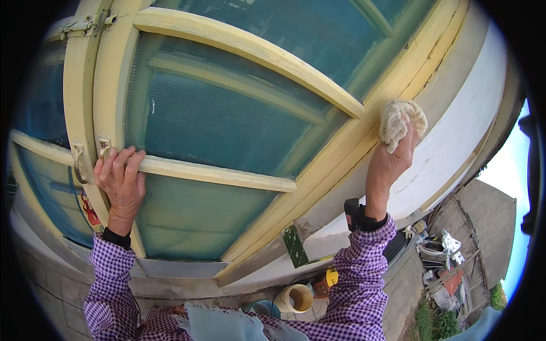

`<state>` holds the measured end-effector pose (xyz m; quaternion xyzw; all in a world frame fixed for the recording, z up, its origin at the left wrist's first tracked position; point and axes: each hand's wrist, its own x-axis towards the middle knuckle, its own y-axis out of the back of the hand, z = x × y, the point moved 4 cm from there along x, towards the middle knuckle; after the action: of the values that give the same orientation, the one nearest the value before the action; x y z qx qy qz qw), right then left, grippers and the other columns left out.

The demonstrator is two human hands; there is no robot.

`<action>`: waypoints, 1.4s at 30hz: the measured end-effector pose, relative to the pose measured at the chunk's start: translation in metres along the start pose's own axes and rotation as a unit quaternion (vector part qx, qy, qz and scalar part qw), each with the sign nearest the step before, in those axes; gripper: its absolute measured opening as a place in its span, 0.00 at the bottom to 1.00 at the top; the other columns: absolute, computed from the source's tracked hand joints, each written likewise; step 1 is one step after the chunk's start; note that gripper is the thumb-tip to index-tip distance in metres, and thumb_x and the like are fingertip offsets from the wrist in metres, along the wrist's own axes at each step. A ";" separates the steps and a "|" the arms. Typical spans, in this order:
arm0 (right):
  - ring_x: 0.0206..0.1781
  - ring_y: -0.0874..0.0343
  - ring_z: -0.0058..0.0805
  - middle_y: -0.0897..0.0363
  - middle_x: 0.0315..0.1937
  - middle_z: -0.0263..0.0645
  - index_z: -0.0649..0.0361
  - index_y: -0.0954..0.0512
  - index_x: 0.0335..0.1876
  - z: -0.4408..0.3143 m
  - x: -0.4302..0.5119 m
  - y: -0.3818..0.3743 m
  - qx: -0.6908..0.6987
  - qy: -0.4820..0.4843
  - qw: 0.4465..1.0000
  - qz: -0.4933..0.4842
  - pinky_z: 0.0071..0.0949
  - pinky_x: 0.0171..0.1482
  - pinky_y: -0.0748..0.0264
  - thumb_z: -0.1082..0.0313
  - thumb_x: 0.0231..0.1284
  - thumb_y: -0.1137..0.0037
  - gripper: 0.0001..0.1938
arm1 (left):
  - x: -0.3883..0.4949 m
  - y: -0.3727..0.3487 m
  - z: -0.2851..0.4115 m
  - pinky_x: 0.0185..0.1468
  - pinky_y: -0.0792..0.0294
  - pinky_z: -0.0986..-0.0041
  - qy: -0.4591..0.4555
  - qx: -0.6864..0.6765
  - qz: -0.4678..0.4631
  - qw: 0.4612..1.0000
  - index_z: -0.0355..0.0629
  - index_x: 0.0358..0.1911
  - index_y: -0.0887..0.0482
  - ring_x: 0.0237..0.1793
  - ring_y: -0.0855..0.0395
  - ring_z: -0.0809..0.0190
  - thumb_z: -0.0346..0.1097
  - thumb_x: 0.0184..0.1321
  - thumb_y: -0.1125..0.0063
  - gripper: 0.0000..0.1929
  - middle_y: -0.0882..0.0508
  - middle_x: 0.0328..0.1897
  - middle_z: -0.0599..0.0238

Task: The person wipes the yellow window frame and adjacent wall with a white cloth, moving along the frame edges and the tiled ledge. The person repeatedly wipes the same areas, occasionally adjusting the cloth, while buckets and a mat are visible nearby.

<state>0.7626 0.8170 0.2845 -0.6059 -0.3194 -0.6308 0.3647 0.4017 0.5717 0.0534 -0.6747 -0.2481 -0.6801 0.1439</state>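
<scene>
A cream-painted wooden screen door (247, 181) with mesh panels fills the view before me. On the right, my right hand (394, 157) holds a crumpled off-white cloth (399, 121) against the outer door frame, beside the plaster wall. My left hand (121, 181) rests with bent fingers on the left end of the door's middle rail, beside a small metal latch plate (104, 145); whether it grips the rail cannot be told. Just left of it, a curved metal handle (78, 164) is fixed to the adjoining door leaf. A sliding bolt (79, 27) sits at the upper left.
Below, a cream bucket (296, 297), a blue basin (262, 307) and a yellow-and-brown container (326, 281) stand on the paving by the wall. A green board (295, 246) is at the wall's base. Piled scrap (448, 264) lies at the lower right.
</scene>
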 end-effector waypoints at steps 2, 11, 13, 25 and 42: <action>0.62 0.23 0.49 0.20 0.56 0.48 0.59 0.20 0.58 0.005 0.019 -0.015 -0.046 0.006 0.999 -0.020 0.36 0.65 0.28 0.87 0.55 0.46 0.24 | -0.001 0.000 0.001 0.75 0.51 0.56 -0.001 0.001 0.001 1.000 0.60 0.56 0.18 0.70 0.33 0.58 0.29 0.50 0.32 0.27 0.19 0.61 0.76; 0.52 0.21 0.51 0.21 0.46 0.47 0.59 0.19 0.48 0.003 -0.065 -0.014 -0.014 -0.078 0.994 -0.073 0.38 0.55 0.25 0.82 0.57 0.42 0.14 | -0.002 -0.001 0.002 0.76 0.51 0.56 0.004 -0.010 -0.007 1.000 0.60 0.56 0.18 0.70 0.33 0.57 0.29 0.50 0.33 0.27 0.19 0.60 0.76; 0.48 0.20 0.50 0.22 0.43 0.48 0.61 0.21 0.46 -0.007 -0.099 -0.014 -0.024 -0.059 0.994 -0.089 0.37 0.52 0.24 0.82 0.58 0.42 0.11 | -0.002 -0.001 0.003 0.75 0.51 0.56 0.004 -0.009 -0.004 1.000 0.60 0.56 0.18 0.70 0.34 0.57 0.29 0.51 0.33 0.26 0.19 0.61 0.76; 0.48 0.21 0.44 0.23 0.41 0.43 0.58 0.20 0.46 -0.025 -0.166 0.009 0.121 -0.133 0.966 -0.188 0.35 0.53 0.25 0.84 0.52 0.38 0.16 | -0.001 -0.001 0.005 0.75 0.51 0.57 0.006 -0.016 0.006 1.000 0.60 0.56 0.18 0.70 0.33 0.59 0.30 0.49 0.32 0.27 0.19 0.60 0.77; 0.50 0.22 0.49 0.20 0.43 0.42 0.53 0.20 0.55 -0.071 0.001 -0.057 -0.045 0.011 0.999 -0.013 0.43 0.53 0.25 0.82 0.54 0.42 0.22 | 0.005 0.001 0.009 0.73 0.50 0.58 0.022 -0.011 0.018 1.000 0.57 0.53 0.16 0.67 0.33 0.59 0.29 0.53 0.37 0.21 0.18 0.57 0.75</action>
<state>0.6766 0.7875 0.2834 -0.6106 -0.2945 -0.6559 0.3320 0.4095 0.5757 0.0580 -0.6654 -0.2249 -0.6948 0.1546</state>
